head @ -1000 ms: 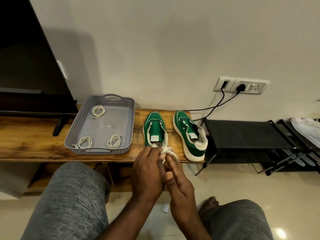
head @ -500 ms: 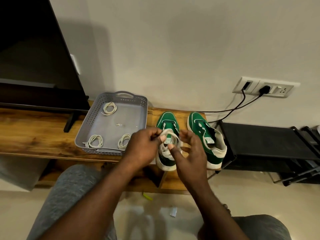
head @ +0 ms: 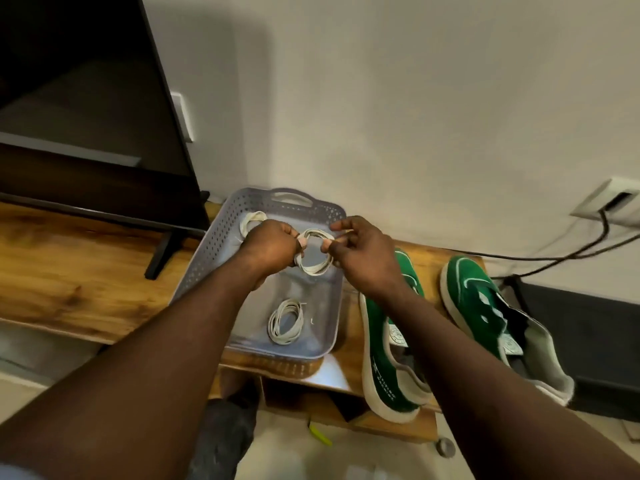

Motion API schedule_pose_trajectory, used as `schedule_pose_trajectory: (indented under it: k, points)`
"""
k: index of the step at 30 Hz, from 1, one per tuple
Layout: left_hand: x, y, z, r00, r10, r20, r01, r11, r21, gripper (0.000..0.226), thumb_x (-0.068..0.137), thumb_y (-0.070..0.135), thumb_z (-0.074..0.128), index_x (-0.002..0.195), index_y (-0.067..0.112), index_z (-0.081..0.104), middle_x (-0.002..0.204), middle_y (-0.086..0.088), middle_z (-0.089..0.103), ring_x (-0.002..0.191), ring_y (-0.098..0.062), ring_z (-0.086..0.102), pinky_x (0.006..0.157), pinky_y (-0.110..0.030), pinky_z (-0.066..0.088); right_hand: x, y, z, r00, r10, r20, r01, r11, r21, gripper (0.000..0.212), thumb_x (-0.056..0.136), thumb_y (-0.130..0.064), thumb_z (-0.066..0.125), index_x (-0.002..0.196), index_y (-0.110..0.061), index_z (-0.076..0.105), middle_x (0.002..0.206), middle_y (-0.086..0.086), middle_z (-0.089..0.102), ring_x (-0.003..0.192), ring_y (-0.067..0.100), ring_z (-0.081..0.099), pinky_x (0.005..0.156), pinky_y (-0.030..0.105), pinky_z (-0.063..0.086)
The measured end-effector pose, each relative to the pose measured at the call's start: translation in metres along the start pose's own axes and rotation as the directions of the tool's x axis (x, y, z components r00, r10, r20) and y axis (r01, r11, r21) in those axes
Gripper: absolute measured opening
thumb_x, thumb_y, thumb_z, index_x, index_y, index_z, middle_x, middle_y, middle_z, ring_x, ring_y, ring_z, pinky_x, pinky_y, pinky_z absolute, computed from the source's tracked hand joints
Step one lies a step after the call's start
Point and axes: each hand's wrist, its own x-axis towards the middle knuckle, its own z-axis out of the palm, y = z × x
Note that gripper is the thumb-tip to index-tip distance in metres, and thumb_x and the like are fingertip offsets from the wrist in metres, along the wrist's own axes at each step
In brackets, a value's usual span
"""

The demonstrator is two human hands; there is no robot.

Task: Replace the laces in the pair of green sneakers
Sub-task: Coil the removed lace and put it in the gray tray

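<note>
head view: both hands hold a coiled lace over the tray

we see the left hand (head: 273, 245) and the right hand (head: 362, 263) raised over a grey perforated tray (head: 213, 244). each pinches one side of a coiled white lace (head: 313, 269). the fingers (head: 346, 224) of both hands are curled onto this coil, which hangs between them above the tray floor.

two more laces lie inside the tray. the near coil (head: 285, 322) rests toward the front edge. the far coil (head: 252, 219) sits at the back left corner, partly hidden behind the left hand.

the tray sits on a wooden counter (head: 69, 271). just right of it a green sneaker (head: 375, 327) lies on the counter with its toe toward the wall, partly under the right forearm. a second green sneaker (head: 464, 289) lies further right, near the first but apart from it.

a dark television (head: 86, 116) stands on the counter at the left. at the far right we see a wall socket (head: 616, 202) with black cables (head: 554, 255) above a black rack (head: 588, 323).
</note>
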Motion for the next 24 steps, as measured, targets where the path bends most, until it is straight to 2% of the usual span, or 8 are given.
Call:
schedule_pose_trajectory:
  k: [3, 5, 7, 10, 12, 14, 18, 24]
  points:
    - [0.045, -0.019, -0.002, 0.996, -0.035, -0.084, 0.049, 0.983, 0.175, 0.017, 0.096, 0.019, 0.068, 0.097, 0.005, 0.077, 0.098, -0.017, 0.077, 0.093, -0.034, 0.074, 0.084, -0.045, 0.063, 0.037, 0.0, 0.027, 0.997, -0.075, -0.001, 0.072, 0.96, -0.271, 0.022, 0.092, -0.024, 0.076, 0.11, -0.023, 0.064, 0.083, -0.003, 0.075, 0.085, 0.019, 0.071, 0.08, 0.036, 0.057]
    - [0.066, -0.024, 0.0, 0.986, -0.032, -0.164, 0.088, 0.934, 0.346, 0.017, 0.093, 0.024, 0.069, 0.092, 0.008, 0.075, 0.093, -0.013, 0.076, 0.084, -0.03, 0.072, 0.066, -0.036, 0.059, 0.06, 0.004, 0.04, 0.996, -0.088, 0.008, 0.084, 0.911, -0.404, 0.022, 0.09, -0.021, 0.073, 0.109, -0.022, 0.062, 0.097, 0.003, 0.075, 0.095, 0.027, 0.068, 0.078, 0.036, 0.053]
    - [0.083, -0.026, 0.003, 0.978, -0.016, -0.206, 0.116, 0.869, 0.482, 0.015, 0.09, 0.025, 0.071, 0.083, 0.012, 0.069, 0.088, -0.009, 0.074, 0.071, -0.023, 0.064, 0.049, -0.028, 0.041, 0.082, 0.01, 0.051, 0.997, -0.076, 0.033, 0.082, 0.851, -0.518, 0.024, 0.088, -0.017, 0.071, 0.11, -0.019, 0.061, 0.11, 0.008, 0.071, 0.1, 0.031, 0.065, 0.073, 0.032, 0.044]
    - [0.104, -0.023, 0.011, 0.977, -0.015, -0.212, 0.125, 0.844, 0.521, 0.01, 0.089, 0.019, 0.067, 0.089, 0.011, 0.071, 0.092, -0.01, 0.073, 0.076, -0.026, 0.066, 0.054, -0.028, 0.047, 0.102, 0.014, 0.062, 0.993, -0.059, 0.097, 0.108, 0.761, -0.64, 0.031, 0.088, -0.012, 0.067, 0.118, -0.014, 0.06, 0.116, 0.012, 0.068, 0.106, 0.032, 0.064, 0.073, 0.029, 0.04]
    - [0.117, -0.024, 0.016, 0.968, -0.008, -0.252, 0.137, 0.858, 0.496, 0.018, 0.093, 0.016, 0.064, 0.106, 0.009, 0.074, 0.105, -0.014, 0.073, 0.093, -0.032, 0.07, 0.074, -0.036, 0.059, 0.112, 0.013, 0.067, 0.99, -0.068, 0.125, 0.136, 0.709, -0.692, 0.036, 0.088, -0.011, 0.067, 0.124, -0.011, 0.059, 0.12, 0.014, 0.068, 0.111, 0.033, 0.065, 0.075, 0.03, 0.042]
    - [0.126, -0.026, 0.017, 0.961, 0.024, -0.276, 0.133, 0.834, 0.535, 0.024, 0.095, 0.013, 0.064, 0.116, 0.008, 0.073, 0.115, -0.015, 0.072, 0.102, -0.034, 0.07, 0.081, -0.039, 0.059, 0.119, 0.011, 0.071, 0.987, -0.073, 0.144, 0.156, 0.657, -0.738, 0.044, 0.088, -0.017, 0.071, 0.13, -0.011, 0.057, 0.123, 0.014, 0.068, 0.112, 0.032, 0.066, 0.079, 0.033, 0.046]
    - [0.13, -0.034, 0.015, 0.943, 0.084, -0.321, 0.125, 0.806, 0.579, 0.018, 0.092, 0.022, 0.071, 0.105, 0.01, 0.075, 0.107, -0.011, 0.074, 0.09, -0.029, 0.069, 0.071, -0.036, 0.055, 0.122, 0.009, 0.073, 0.978, -0.091, 0.187, 0.203, 0.617, -0.761, 0.056, 0.088, -0.031, 0.075, 0.136, -0.013, 0.053, 0.123, 0.013, 0.067, 0.111, 0.033, 0.066, 0.077, 0.034, 0.044]
    - [0.102, -0.016, 0.009, 0.94, 0.19, -0.284, 0.055, 0.736, 0.675, 0.013, 0.093, 0.022, 0.069, 0.102, 0.015, 0.074, 0.101, -0.008, 0.073, 0.085, -0.026, 0.067, 0.073, -0.036, 0.058, 0.087, -0.002, 0.043, 0.971, -0.179, 0.158, 0.235, 0.605, -0.76, 0.036, 0.094, -0.02, 0.066, 0.129, -0.016, 0.056, 0.117, 0.012, 0.067, 0.103, 0.035, 0.065, 0.071, 0.035, 0.043]
